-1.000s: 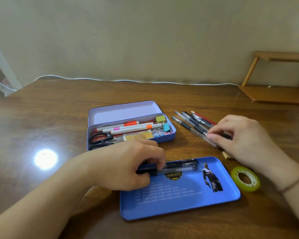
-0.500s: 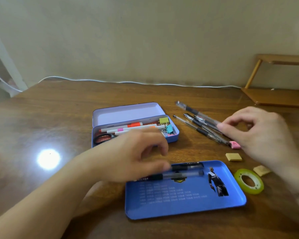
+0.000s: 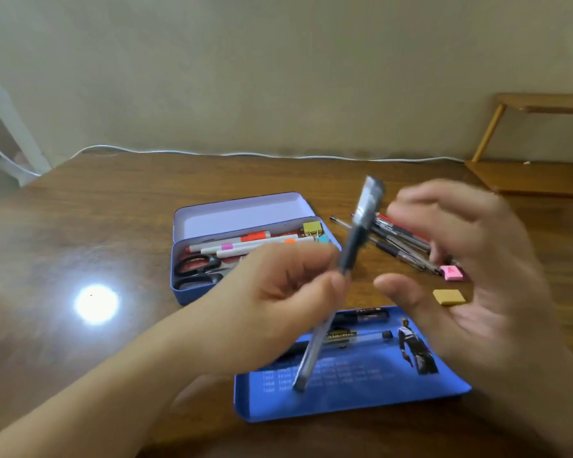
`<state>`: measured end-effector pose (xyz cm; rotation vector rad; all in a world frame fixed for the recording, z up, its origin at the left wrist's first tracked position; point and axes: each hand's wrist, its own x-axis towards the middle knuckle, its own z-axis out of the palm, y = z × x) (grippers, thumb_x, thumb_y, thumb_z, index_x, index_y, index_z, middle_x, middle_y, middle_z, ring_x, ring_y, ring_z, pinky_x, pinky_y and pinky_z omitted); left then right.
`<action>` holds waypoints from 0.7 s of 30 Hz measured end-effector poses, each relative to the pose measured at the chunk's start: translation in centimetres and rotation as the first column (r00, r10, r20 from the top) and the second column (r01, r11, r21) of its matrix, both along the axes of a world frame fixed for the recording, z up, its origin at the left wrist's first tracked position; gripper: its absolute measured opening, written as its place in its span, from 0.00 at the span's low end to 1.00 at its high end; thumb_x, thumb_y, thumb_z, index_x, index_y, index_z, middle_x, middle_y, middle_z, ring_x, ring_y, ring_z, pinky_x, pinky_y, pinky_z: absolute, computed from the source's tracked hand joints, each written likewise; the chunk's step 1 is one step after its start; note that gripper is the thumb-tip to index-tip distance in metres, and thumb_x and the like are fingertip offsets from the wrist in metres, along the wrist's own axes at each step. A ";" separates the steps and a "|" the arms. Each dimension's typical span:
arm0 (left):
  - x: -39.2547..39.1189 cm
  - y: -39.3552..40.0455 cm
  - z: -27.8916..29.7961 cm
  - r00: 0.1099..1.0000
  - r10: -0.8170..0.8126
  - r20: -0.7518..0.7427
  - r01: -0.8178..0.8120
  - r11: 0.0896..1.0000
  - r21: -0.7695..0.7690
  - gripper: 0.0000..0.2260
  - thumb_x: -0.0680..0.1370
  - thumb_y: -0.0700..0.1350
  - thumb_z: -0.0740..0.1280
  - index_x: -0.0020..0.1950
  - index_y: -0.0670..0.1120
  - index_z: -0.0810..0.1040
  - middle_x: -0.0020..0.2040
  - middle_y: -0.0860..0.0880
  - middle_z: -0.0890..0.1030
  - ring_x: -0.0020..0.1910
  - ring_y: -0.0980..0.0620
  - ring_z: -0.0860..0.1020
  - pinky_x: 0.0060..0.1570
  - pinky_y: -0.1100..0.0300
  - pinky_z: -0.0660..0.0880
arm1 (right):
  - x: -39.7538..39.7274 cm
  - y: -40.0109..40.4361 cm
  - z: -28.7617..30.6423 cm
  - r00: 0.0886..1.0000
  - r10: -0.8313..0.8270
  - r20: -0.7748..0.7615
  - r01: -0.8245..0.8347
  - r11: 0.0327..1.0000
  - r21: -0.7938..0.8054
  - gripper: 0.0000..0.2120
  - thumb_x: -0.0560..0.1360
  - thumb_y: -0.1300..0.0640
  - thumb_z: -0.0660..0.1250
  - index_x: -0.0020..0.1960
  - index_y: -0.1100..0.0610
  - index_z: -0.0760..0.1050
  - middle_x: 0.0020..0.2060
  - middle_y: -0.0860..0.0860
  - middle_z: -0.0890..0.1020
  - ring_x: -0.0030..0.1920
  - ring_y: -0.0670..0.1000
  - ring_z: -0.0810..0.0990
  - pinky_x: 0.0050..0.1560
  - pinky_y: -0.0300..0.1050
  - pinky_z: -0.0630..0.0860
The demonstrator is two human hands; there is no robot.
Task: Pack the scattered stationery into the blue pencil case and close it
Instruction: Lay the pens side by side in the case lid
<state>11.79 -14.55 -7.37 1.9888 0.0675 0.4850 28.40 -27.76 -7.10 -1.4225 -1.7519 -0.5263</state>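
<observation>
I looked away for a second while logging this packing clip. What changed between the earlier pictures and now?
The left hand let go of the pens on the blue tray, rose and now pinches a pen held up nearly upright. The right hand lifted off the pen pile and is open. The pencil case and erasers stayed put.

Honestly nothing here is readable. The blue tray [image 3: 361,398] has rows of tiny white print and a yellow-black badge [image 3: 341,335] by a printed figure, all too blurry. The pink eraser [image 3: 453,272] has a mark, maybe an "A".
</observation>
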 end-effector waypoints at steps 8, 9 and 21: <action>-1.1 1.7 0.7 0.940 -0.090 -0.330 0.173 0.957 0.232 0.06 0.80 0.46 0.63 0.46 0.50 0.79 0.38 0.52 0.80 0.37 0.56 0.76 0.39 0.60 0.74 | 2.4 -1.0 -0.1 0.975 0.164 0.150 -0.107 0.937 -0.332 0.11 0.77 0.53 0.67 0.52 0.56 0.85 0.43 0.48 0.82 0.43 0.51 0.79 0.42 0.45 0.75; -1.4 2.5 0.7 0.939 -0.032 -0.343 0.132 0.953 0.273 0.04 0.79 0.46 0.66 0.48 0.51 0.80 0.39 0.53 0.80 0.37 0.57 0.76 0.38 0.62 0.73 | 2.9 -1.2 0.0 0.974 0.179 0.140 -0.100 0.890 -0.444 0.13 0.75 0.46 0.67 0.53 0.51 0.85 0.42 0.44 0.82 0.42 0.47 0.78 0.40 0.45 0.75; -2.1 3.9 0.2 0.835 0.195 -0.515 0.235 0.720 0.653 0.11 0.70 0.61 0.72 0.48 0.60 0.75 0.43 0.57 0.77 0.42 0.57 0.75 0.42 0.56 0.75 | 1.9 -2.0 0.0 0.987 0.086 0.138 0.036 0.710 -0.703 0.14 0.71 0.30 0.60 0.51 0.35 0.71 0.37 0.34 0.76 0.38 0.37 0.76 0.31 0.40 0.77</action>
